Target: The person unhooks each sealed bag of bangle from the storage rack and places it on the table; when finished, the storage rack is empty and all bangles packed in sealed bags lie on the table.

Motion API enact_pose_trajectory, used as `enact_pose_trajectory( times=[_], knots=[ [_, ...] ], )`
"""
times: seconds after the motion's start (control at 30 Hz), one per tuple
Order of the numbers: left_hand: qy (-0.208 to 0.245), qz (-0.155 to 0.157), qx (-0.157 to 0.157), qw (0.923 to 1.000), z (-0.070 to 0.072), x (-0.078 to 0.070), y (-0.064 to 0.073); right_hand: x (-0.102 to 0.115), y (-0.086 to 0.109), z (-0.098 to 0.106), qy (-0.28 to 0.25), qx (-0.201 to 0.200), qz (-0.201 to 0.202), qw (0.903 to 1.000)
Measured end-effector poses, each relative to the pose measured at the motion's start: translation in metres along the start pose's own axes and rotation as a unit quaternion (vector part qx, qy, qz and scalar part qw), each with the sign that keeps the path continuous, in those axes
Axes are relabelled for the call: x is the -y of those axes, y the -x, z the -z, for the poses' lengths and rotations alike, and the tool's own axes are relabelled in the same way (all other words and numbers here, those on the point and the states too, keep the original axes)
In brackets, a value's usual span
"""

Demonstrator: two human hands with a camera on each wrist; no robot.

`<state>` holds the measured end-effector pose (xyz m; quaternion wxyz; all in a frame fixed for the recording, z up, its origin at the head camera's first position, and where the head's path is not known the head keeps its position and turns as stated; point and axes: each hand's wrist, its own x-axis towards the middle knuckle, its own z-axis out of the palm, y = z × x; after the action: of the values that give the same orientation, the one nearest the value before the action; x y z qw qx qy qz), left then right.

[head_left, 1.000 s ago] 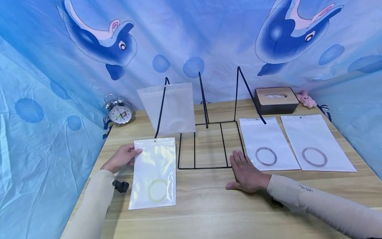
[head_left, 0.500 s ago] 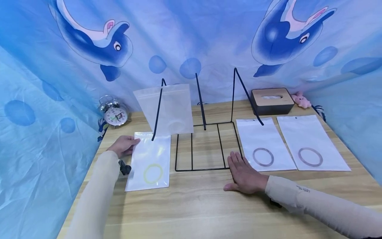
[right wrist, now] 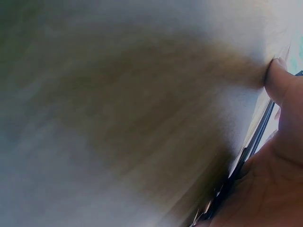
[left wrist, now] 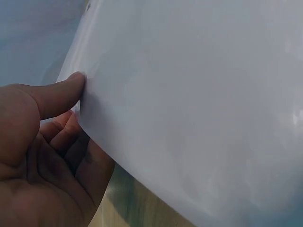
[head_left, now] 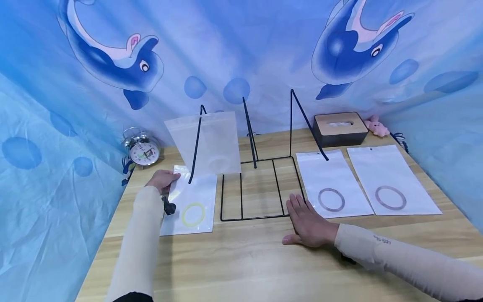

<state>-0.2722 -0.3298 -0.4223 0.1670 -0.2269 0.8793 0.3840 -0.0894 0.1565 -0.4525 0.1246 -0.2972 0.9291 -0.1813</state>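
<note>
My left hand (head_left: 162, 179) pinches the left edge of a white zip bag (head_left: 205, 191), thumb on top and fingers beneath, near its upper corner. A yellow ring (head_left: 183, 216) shows low in that bag. The bag's top end lies at the tip of the left arm of a black wire rack (head_left: 245, 218). Another zip bag (head_left: 219, 144), whitish and translucent, hangs on that arm and overlaps the held bag. My right hand (head_left: 307, 222) rests with straight fingers at the rack's front right corner; the right wrist view shows its thumb near the table.
Two white zip bags with ring shapes lie right of the rack, one nearer (head_left: 328, 178) and one farther (head_left: 396, 172). Behind them stand a tissue box (head_left: 339, 136) and a pink plush toy (head_left: 376, 126). An alarm clock (head_left: 144, 152) is at the back left. A dolphin-print curtain surrounds the table.
My left hand has carried the held bag away from me, toward the left rack arm, so its top now goes behind the hanging bag. The right hand stays at the rack corner.
</note>
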Motion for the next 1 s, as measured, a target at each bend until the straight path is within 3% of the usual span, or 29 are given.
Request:
enact_pose_trajectory(
  times=[0.17, 0.33, 0.63, 0.7, 0.77, 0.83, 0.93, 1.0],
  knots=[
    [-0.006, 0.007, -0.013, 0.9999, -0.002, 0.006, 0.003, 0.004, 0.001, 0.002, -0.002, 0.015, -0.003, 0.9999],
    [-0.029, -0.004, -0.004, 0.9996, 0.002, 0.005, 0.004, 0.002, 0.0, -0.002, -0.005, 0.012, 0.009, 0.9999],
    [0.011, 0.014, -0.014, 0.9997, 0.017, 0.003, 0.003, 0.004, 0.0, 0.001, -0.011, 0.003, 0.006, 0.9999],
    [0.019, 0.002, -0.008, 0.9998, 0.017, 0.005, 0.005, 0.003, 0.001, 0.0, -0.013, -0.001, 0.007, 0.9999],
    [0.026, -0.036, -0.003, 0.999, 0.015, 0.003, 0.01, 0.002, 0.002, -0.001, -0.016, -0.006, 0.011, 0.9998],
    [0.059, -0.102, 0.004, 0.993, 0.012, -0.004, 0.019, 0.002, 0.003, -0.001, -0.012, -0.002, 0.009, 0.9999],
    [0.113, -0.211, 0.013, 0.9708, 0.012, -0.021, 0.039, 0.002, 0.003, 0.001, -0.004, 0.003, 0.003, 1.0],
    [0.138, -0.264, 0.023, 0.9543, 0.014, -0.033, 0.054, 0.004, 0.002, 0.004, 0.009, 0.01, -0.005, 0.9999]
  ],
)
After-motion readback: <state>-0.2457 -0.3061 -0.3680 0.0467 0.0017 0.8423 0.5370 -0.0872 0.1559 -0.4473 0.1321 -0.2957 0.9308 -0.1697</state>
